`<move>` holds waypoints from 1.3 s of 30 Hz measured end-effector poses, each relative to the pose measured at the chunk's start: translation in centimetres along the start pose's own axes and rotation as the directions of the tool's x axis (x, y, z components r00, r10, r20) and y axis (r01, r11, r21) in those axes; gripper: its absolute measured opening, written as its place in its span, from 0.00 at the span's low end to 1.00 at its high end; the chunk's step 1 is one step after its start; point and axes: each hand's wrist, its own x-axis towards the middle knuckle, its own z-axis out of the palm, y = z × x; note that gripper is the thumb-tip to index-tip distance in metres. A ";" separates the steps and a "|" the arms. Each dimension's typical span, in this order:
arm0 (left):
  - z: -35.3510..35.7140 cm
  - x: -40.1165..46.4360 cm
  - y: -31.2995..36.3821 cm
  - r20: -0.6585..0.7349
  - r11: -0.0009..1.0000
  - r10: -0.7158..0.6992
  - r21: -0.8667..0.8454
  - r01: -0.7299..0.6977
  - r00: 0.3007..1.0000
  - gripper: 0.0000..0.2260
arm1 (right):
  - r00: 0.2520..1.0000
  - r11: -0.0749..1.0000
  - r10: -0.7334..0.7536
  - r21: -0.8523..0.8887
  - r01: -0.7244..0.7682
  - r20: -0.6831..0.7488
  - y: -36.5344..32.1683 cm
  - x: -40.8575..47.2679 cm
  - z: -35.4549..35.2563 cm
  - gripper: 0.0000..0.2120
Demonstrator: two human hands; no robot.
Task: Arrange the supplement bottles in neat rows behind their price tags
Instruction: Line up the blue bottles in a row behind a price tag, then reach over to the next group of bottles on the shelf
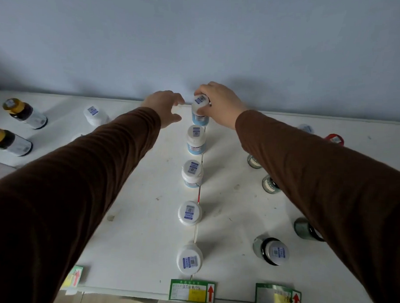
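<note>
Now right hand point(221, 104) holds white-capped bottle point(200, 110).

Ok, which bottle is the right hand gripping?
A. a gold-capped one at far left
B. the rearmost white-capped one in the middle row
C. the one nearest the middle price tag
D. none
B: the right hand wraps the rearmost white-capped bottle; the left hand hovers open beside it.

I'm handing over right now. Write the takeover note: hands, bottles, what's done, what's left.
Right hand: grip closed on the rearmost white-capped bottle, by the back wall.
Left hand: open, empty, just left of that bottle.
Done: five white-capped bottles line up behind the middle price tag.
Left: release the rear bottle; even out the gaps; straighten the dark-collared jars behind the right tag and the gold-capped bottles at far left.
</note>
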 end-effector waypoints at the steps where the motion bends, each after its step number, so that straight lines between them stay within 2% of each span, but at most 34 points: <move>1: 0.2 -0.1 -0.1 0.000 1.000 -0.002 0.016 0.002 1.000 0.19 | 1.000 1.000 0.001 -0.007 -0.001 0.002 0.0 0.1 0.3 0.20; 6: 0.4 -0.7 0.1 0.010 0.997 0.001 0.080 -0.002 1.000 0.18 | 1.000 1.000 0.015 -0.015 -0.015 0.013 0.0 0.4 1.2 0.21; 11: -0.1 -2.2 0.6 0.019 0.987 -0.042 0.153 0.039 0.999 0.18 | 0.999 1.000 0.013 -0.023 -0.012 0.032 -0.2 -0.2 0.5 0.27; 19: -3.2 -6.7 2.4 -0.095 0.977 -0.048 0.201 0.066 0.994 0.18 | 0.989 0.992 -0.114 -0.066 0.108 -0.090 0.1 -5.2 -2.4 0.20; 24: -4.6 -11.2 5.2 -0.162 0.975 0.005 0.218 0.031 0.987 0.17 | 0.977 0.985 -0.165 -0.080 0.155 -0.138 -0.1 -11.0 -3.9 0.19; 29: -4.8 -16.9 9.2 -0.184 0.973 0.080 0.229 -0.037 0.980 0.17 | 0.976 0.988 -0.151 -0.069 0.142 -0.159 -0.6 -18.6 -4.8 0.19; 34: -2.8 -23.9 13.6 -0.214 0.976 0.165 0.179 -0.128 0.963 0.16 | 0.978 0.994 -0.108 -0.032 0.103 -0.181 -1.5 -28.1 -4.0 0.18; 39: 1.0 -30.4 17.7 -0.214 0.981 0.181 0.103 -0.162 0.960 0.18 | 0.978 0.998 -0.055 -0.027 0.051 -0.202 -1.5 -36.9 -2.2 0.17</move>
